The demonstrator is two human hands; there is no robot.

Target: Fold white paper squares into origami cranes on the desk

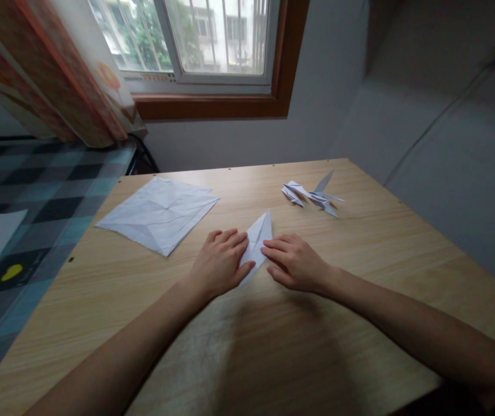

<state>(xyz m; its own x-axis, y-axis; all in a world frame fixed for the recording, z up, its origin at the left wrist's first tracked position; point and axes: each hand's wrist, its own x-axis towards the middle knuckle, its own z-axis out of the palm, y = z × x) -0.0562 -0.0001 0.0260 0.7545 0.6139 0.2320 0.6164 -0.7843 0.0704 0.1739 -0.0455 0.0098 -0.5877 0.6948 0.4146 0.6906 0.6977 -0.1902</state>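
On the table [381, 242], a folded white paper [256, 241] is lying near the centre, its tip pointing toward one o'clock. At its nine o'clock, the left hand [220, 257] is resting on it, grip unclenched; at three o'clock, the right hand [297, 263] is touching its edge, grip loose. A creased sheet [156, 214] is lying between nine and ten.

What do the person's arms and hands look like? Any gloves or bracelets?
The bare left hand and bare right hand show no gloves or bracelets. The left forearm and right forearm are bare too. A black patch at bottom right may be clothing.
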